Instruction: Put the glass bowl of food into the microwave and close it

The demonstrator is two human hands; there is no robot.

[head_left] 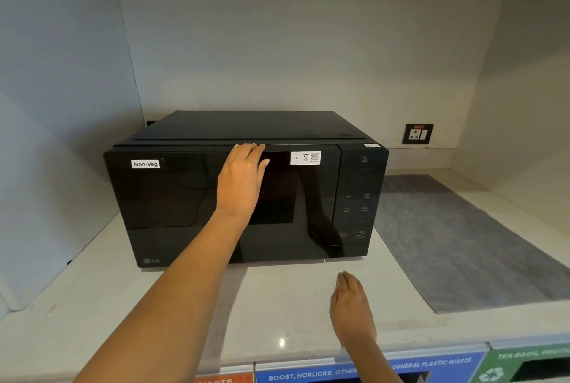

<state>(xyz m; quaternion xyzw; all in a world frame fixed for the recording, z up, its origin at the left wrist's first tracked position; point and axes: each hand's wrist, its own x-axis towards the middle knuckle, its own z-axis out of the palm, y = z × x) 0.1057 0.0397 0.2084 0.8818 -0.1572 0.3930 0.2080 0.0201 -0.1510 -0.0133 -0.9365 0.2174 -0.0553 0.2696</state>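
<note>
The microwave (246,197) lies wide from 9 to 3 o'clock on the table (92,305), door shut, facing 6. Left hand (242,180) is pressed flat on the door; right hand (350,305) hovers flat, holding nothing.

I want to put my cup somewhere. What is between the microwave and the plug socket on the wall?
In the head view, a grey mat lies on the counter between the microwave and the wall socket. Nothing stands on it.

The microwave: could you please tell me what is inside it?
Not visible: the microwave door is shut and its dark glass only reflects. The left hand rests on the door's top edge.
</note>
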